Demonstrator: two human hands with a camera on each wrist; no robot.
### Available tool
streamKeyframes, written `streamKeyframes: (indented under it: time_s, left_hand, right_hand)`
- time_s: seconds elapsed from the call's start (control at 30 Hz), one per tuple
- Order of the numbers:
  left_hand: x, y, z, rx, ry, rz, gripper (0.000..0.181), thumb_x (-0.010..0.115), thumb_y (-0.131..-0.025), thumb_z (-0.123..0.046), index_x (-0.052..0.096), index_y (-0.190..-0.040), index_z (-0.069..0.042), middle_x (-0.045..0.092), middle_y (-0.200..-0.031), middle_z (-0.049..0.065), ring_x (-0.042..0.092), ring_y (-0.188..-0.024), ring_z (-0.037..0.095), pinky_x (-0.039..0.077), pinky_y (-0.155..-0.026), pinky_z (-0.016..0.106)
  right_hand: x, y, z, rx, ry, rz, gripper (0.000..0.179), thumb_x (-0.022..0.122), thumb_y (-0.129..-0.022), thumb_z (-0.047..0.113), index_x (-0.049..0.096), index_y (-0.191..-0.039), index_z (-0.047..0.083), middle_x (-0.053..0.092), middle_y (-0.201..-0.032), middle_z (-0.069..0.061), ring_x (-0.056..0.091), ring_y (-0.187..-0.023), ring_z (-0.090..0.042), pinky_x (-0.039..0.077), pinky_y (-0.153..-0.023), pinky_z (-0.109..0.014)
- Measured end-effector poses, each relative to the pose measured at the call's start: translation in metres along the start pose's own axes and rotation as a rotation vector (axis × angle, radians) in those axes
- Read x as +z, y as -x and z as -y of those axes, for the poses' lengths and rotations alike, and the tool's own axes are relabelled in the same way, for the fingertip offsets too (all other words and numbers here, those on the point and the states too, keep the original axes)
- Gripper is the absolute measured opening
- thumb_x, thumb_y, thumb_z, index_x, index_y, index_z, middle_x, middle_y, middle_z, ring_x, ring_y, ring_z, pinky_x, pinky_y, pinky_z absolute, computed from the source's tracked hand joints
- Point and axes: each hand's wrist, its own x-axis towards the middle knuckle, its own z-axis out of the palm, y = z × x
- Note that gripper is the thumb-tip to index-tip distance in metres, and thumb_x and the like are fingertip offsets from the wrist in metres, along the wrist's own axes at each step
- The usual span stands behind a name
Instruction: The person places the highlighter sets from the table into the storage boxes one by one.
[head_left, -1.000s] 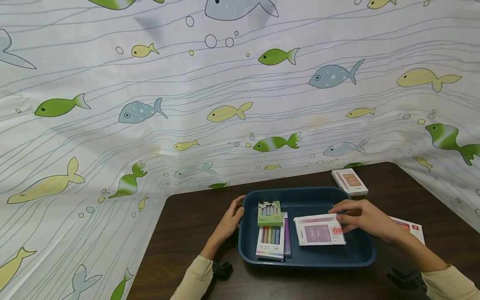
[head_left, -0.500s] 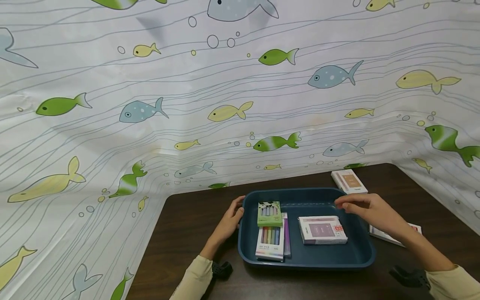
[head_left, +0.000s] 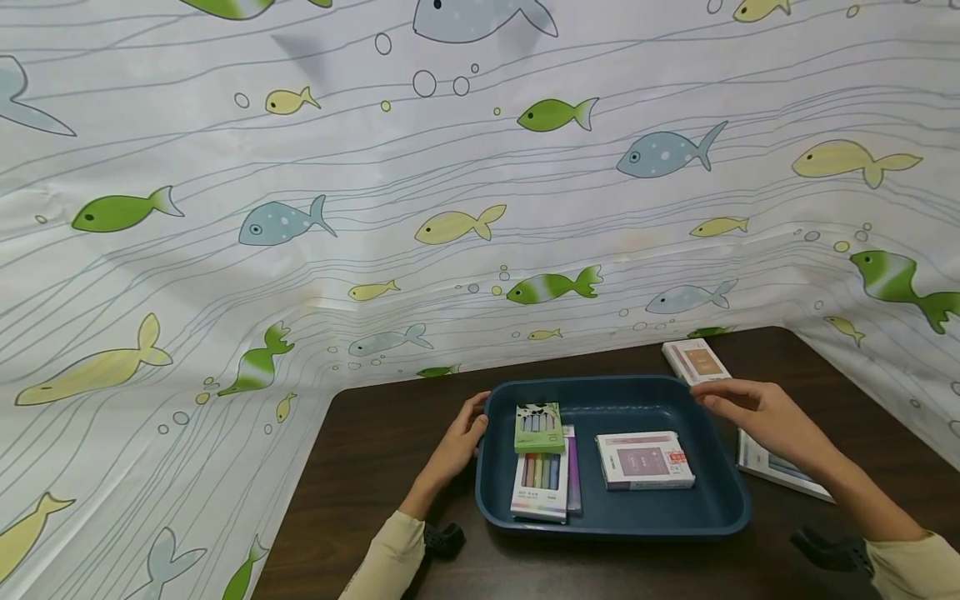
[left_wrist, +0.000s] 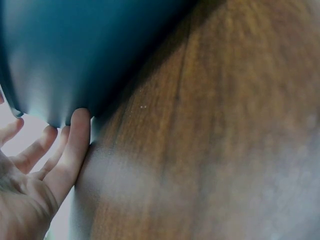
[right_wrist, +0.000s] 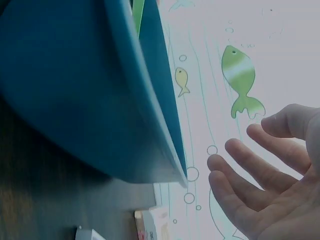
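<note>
A dark blue tray stands on the table. My left hand touches its left side, and the left wrist view shows the fingertips against the outer wall. Over the tray's right rim is my right hand, holding nothing; its fingers are loosely bent in the right wrist view. Inside the tray at right lies a white box with a purple panel. At left, a small green box overlaps a white box of coloured sticks, beside a purple pack.
Behind the tray's right corner lies a white box with an orange panel. Another white box lies right of the tray, partly behind the right forearm. A fish-patterned sheet rises behind the dark wooden table.
The right hand has let go of the white box with the purple panel, which now lies flat in the tray. That hand has moved right to the rim. The left hand has stayed put.
</note>
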Motion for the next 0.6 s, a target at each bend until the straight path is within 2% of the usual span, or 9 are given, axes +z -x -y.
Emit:
streamKeyframes:
  time_s: [0.13, 0.2, 0.3, 0.43, 0.5, 0.53, 0.6]
  left_hand:
    - [0.000, 0.000, -0.001, 0.003, -0.002, 0.002, 0.048, 0.040, -0.112, -0.027, 0.031, -0.159, -0.024, 0.045, -0.146, 0.014, 0.056, -0.108, 0.031, 0.051, -0.071, 0.040]
    - [0.000, 0.001, -0.001, 0.009, -0.012, 0.003, 0.048, 0.040, -0.112, -0.027, 0.031, -0.159, -0.023, 0.045, -0.145, 0.014, 0.056, -0.106, 0.030, 0.050, -0.069, 0.039]
    - [0.000, 0.000, -0.001, 0.018, -0.019, 0.005, 0.048, 0.040, -0.112, -0.027, 0.031, -0.159, -0.022, 0.046, -0.145, 0.015, 0.056, -0.103, 0.030, 0.050, -0.067, 0.037]
    - [-0.001, -0.001, 0.000, 0.026, -0.012, 0.009, 0.049, 0.040, -0.113, -0.027, 0.029, -0.160, -0.018, 0.045, -0.145, 0.016, 0.056, -0.102, 0.030, 0.049, -0.066, 0.036]
    - [-0.001, -0.001, -0.003, 0.020, -0.003, 0.018, 0.050, 0.039, -0.113, -0.024, 0.028, -0.161, -0.015, 0.044, -0.145, 0.019, 0.056, -0.103, 0.033, 0.049, -0.066, 0.037]
    - [-0.001, 0.001, -0.009, 0.014, 0.002, 0.025, 0.050, 0.039, -0.113, -0.022, 0.027, -0.161, -0.013, 0.044, -0.146, 0.020, 0.055, -0.103, 0.034, 0.049, -0.067, 0.037]
    - [-0.001, 0.001, -0.009, 0.014, 0.003, 0.024, 0.050, 0.039, -0.113, -0.023, 0.027, -0.161, -0.013, 0.044, -0.146, 0.021, 0.055, -0.102, 0.033, 0.048, -0.066, 0.036]
  right_hand:
    - [-0.001, 0.003, -0.004, 0.012, 0.033, -0.001, 0.039, 0.060, -0.105, 0.030, 0.065, -0.134, 0.004, 0.065, -0.128, -0.022, 0.061, -0.115, -0.045, 0.050, -0.087, -0.064]
    - [-0.001, 0.004, -0.007, 0.022, 0.044, 0.004, 0.040, 0.060, -0.105, 0.031, 0.065, -0.135, 0.005, 0.064, -0.130, -0.022, 0.058, -0.118, -0.048, 0.047, -0.087, -0.068]
    - [-0.002, 0.006, -0.011, 0.026, 0.055, 0.006, 0.039, 0.060, -0.105, 0.031, 0.065, -0.135, 0.006, 0.064, -0.129, -0.020, 0.060, -0.117, -0.042, 0.050, -0.087, -0.061]
    - [-0.003, 0.006, -0.016, 0.013, 0.044, -0.004, 0.036, 0.061, -0.105, 0.030, 0.067, -0.133, 0.007, 0.067, -0.125, -0.017, 0.065, -0.108, -0.018, 0.055, -0.081, -0.034]
    - [-0.004, 0.006, -0.018, 0.010, 0.049, -0.008, 0.036, 0.061, -0.105, 0.030, 0.067, -0.132, 0.008, 0.067, -0.125, -0.016, 0.065, -0.106, -0.013, 0.053, -0.077, -0.025]
    - [-0.005, 0.007, -0.018, 0.011, 0.051, -0.012, 0.036, 0.061, -0.105, 0.030, 0.068, -0.132, 0.007, 0.067, -0.125, -0.017, 0.065, -0.107, -0.016, 0.054, -0.078, -0.027]
    - [-0.005, 0.007, -0.019, 0.019, 0.056, -0.016, 0.036, 0.061, -0.105, 0.029, 0.067, -0.132, 0.006, 0.065, -0.127, -0.020, 0.064, -0.112, -0.027, 0.056, -0.082, -0.038]
